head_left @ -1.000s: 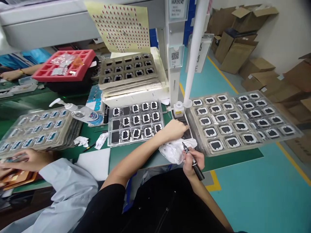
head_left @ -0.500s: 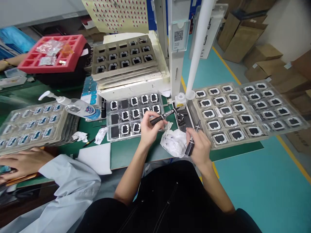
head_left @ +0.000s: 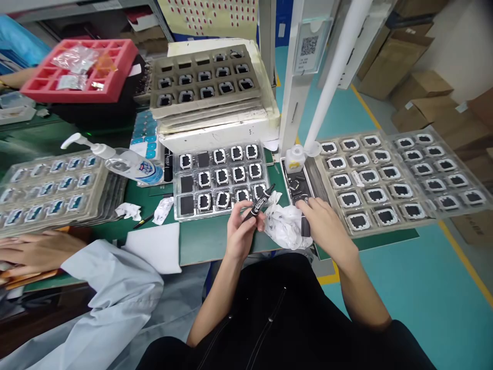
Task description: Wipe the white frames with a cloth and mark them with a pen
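My left hand [head_left: 242, 228] is closed around a black marker [head_left: 259, 203], whose dark end points up and to the right. The marker sits at the front right corner of a clear tray [head_left: 181, 215] with several white-rimmed black parts. In my right hand [head_left: 327, 226] is a second black marker [head_left: 305, 225], held nearly upright and partly covered by the fingers. Between the two hands lies crumpled white tissue [head_left: 283, 231], close against the right hand's marker. Just behind the right hand is a narrow box [head_left: 285, 174] with dark items inside.
A small white bottle [head_left: 295, 158] stands at the narrow box. Stacked trays [head_left: 360, 234] spread to the right; more [head_left: 88, 216] lie left, near a pump bottle [head_left: 134, 167]. A co-worker's hand [head_left: 36, 252] and sleeve are at left. A white post [head_left: 295, 103] rises behind.
The left hand's marker has swung to a steeper angle, pointing more upward. My right hand has turned, bringing its marker from a slant to nearly upright beside the tissue. The whole view has shifted slightly.
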The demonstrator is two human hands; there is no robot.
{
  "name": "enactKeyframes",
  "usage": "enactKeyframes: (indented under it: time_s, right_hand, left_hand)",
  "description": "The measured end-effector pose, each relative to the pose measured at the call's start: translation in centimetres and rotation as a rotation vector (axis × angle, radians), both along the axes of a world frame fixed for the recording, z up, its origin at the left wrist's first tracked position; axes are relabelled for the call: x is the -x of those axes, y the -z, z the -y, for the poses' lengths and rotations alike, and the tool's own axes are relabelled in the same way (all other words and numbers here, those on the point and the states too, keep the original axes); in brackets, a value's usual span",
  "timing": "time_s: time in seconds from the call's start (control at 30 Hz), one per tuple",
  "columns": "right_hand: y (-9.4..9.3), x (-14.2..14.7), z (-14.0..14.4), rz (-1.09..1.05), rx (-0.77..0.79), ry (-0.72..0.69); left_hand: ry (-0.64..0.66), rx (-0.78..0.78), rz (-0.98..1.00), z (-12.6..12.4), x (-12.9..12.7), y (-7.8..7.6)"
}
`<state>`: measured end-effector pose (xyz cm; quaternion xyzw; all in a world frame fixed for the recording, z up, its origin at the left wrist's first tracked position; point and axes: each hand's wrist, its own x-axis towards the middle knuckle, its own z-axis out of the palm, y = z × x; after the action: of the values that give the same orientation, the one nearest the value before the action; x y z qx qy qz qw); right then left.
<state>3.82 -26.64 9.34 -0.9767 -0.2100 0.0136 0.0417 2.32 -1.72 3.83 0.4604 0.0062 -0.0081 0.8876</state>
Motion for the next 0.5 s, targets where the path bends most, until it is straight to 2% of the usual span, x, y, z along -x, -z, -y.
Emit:
enactKeyframes:
  time_s: [0.23, 0.5]
  right_hand:
    - [-1.0, -1.0, 0.4, -0.103, -0.007, -0.019]
    - [-1.4, -1.6, 1.2, -0.134, -0.035, -0.069]
  left_hand:
    - [-0.029, -0.033, 0.085, -0.5, 0.6, 0.8]
    - [-0.059, -0.007, 0.082, -0.6, 0.9, 0.6]
